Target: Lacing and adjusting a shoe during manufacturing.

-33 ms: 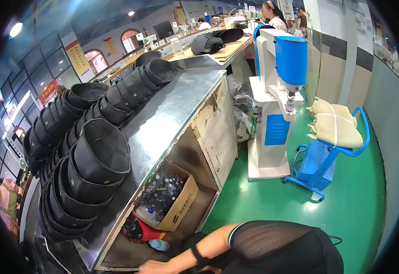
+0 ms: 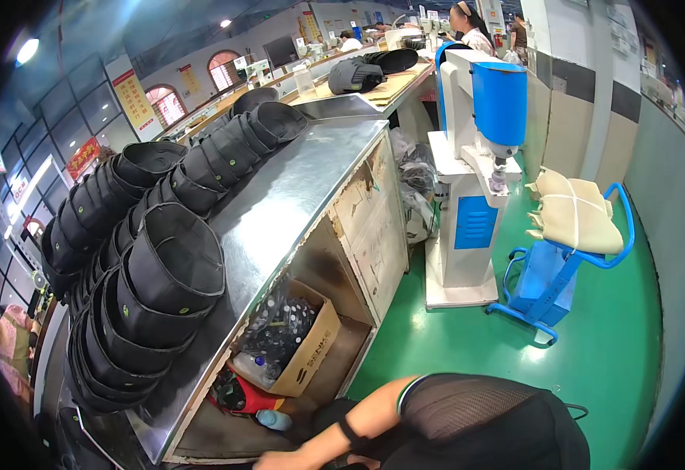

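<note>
Plainly saw, from eight to ten o'clock, slanting rows of nested black shells (image 2: 174,278), open-rimmed and some with a small green mark, on the metal-topped bench (image 2: 280,188). Noticed a light-blue bottle (image 2: 274,421) low down, between six and seven o'clock, at the mouth of the open bench compartment. Found the right hand (image 2: 277,460) just below, at six o'clock from the bottle, partly cut off by the lower edge. Could not tell the state of its fingers, whether wide, narrow or holding something. Spotted a cardboard carton (image 2: 311,356) of plastic-wrapped things at one o'clock from the bottle. Made out a dark wristband (image 2: 349,432) on the right forearm. Noted a blue-and-white machine (image 2: 472,184) at two o'clock. Lastly noted, toward three o'clock, a blue trolley (image 2: 546,288) bearing tan sheets (image 2: 574,215) under a white band.
</note>
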Demonstrator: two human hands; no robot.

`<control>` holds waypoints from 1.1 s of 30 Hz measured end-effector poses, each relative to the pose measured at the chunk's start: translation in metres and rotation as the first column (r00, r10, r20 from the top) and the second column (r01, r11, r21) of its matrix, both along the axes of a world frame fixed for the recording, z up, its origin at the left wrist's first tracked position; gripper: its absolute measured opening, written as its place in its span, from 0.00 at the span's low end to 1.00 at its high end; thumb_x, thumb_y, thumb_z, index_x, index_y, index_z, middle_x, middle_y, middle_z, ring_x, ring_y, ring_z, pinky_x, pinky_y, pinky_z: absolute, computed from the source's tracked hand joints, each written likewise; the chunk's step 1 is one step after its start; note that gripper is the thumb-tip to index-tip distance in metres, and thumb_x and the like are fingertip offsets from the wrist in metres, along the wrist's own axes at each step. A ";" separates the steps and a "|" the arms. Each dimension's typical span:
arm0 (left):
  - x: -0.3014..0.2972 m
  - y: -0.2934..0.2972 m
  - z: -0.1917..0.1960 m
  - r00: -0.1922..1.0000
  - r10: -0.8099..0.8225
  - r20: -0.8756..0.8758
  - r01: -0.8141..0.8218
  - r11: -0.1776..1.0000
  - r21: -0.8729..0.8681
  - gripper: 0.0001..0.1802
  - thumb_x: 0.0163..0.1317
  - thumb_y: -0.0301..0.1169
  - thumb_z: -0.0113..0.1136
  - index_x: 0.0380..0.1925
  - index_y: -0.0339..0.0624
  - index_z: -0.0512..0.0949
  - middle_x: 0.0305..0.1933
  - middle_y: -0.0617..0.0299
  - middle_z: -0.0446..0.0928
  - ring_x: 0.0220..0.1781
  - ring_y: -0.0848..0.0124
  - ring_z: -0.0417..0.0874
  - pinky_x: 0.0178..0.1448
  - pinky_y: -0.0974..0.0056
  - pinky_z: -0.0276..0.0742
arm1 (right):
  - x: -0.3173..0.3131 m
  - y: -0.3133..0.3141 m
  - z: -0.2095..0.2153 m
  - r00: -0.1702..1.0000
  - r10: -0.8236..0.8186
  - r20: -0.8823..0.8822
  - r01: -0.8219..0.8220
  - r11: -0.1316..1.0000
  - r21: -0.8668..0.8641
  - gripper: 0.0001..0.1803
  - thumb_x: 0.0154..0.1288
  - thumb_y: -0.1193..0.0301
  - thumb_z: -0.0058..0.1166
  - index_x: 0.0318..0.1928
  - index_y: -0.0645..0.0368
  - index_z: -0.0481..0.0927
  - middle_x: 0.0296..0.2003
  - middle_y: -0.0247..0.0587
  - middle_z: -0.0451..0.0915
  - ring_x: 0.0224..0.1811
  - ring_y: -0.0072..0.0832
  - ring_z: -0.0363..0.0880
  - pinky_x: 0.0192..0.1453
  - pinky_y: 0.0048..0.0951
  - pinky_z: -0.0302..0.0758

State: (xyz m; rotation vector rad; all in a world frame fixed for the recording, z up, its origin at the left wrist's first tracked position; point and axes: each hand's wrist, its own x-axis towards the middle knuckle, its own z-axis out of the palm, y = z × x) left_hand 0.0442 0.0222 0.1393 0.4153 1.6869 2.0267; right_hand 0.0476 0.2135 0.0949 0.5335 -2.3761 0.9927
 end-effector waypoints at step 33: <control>-0.100 0.091 -0.128 0.934 -0.343 -0.105 0.356 0.921 0.160 0.22 0.61 0.35 0.58 0.53 0.37 0.69 0.47 0.50 0.75 0.50 0.58 0.73 0.54 0.54 0.71 | 0.130 0.354 -0.117 0.781 -0.419 0.462 0.157 -0.585 -0.795 0.09 0.67 0.77 0.44 0.45 0.62 0.75 0.36 0.45 0.81 0.32 0.27 0.81 0.28 0.22 0.78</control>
